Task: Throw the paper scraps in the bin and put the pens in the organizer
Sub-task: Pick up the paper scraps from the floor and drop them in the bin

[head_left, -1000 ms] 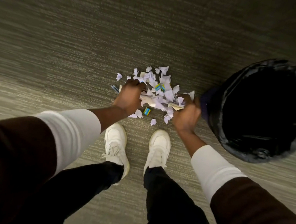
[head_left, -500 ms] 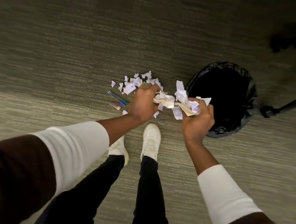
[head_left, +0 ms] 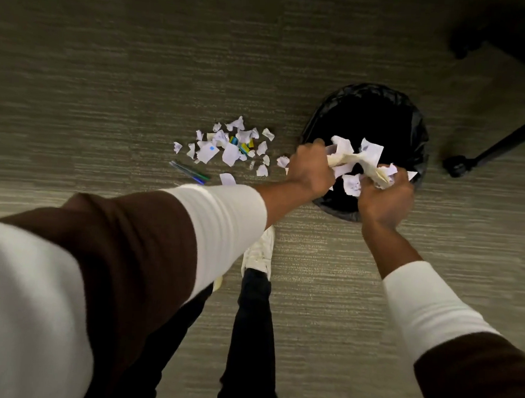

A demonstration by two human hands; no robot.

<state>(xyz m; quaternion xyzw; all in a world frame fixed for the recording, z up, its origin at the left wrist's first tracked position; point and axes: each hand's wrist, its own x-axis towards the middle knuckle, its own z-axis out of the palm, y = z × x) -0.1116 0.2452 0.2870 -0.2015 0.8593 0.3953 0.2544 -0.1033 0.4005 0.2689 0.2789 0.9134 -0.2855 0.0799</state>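
Note:
A bundle of white paper scraps (head_left: 357, 161) is held between my left hand (head_left: 310, 171) and my right hand (head_left: 384, 197), both closed on it, right over the mouth of the black-lined bin (head_left: 414, 115). Several more white scraps (head_left: 227, 147) lie scattered on the carpet to the left of the bin, with small yellow and blue bits among them. A few pens (head_left: 190, 173) lie side by side on the carpet just below that scatter, close to my left forearm. No organizer is in sight.
Grey striped carpet (head_left: 108, 81) covers the floor. A dark chair base with a caster (head_left: 457, 166) stands right of the bin, and more dark furniture sits at the top right. My white shoe (head_left: 259, 251) and dark trouser legs are below the hands.
Both hands lifted the gathered scraps off the carpet and carried them to the right, from the pile to over the bin's opening. My view rose, so the floor looks farther away.

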